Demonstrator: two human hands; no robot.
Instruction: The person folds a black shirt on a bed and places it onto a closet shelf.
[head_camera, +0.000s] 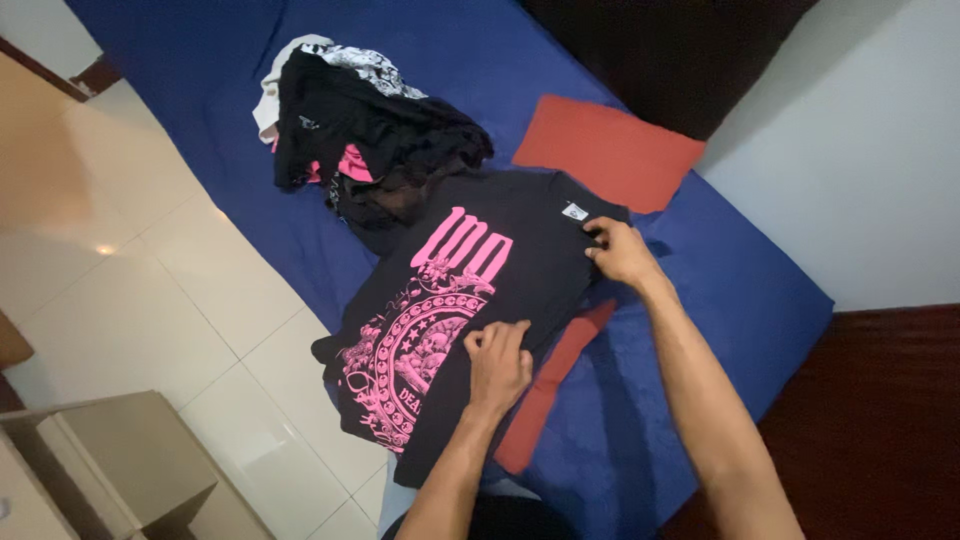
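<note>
On the blue mattress, near its front edge, a black T-shirt with pink print is lying flat.
The left hand is pinching its fabric with closed fingers; the right hand is gripping the collar beside a red pillow.

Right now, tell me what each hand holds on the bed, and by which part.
Both hands are on the black T-shirt with pink print. The right hand pinches its collar edge near the neck label; the left hand grips a fold along its side.
</note>
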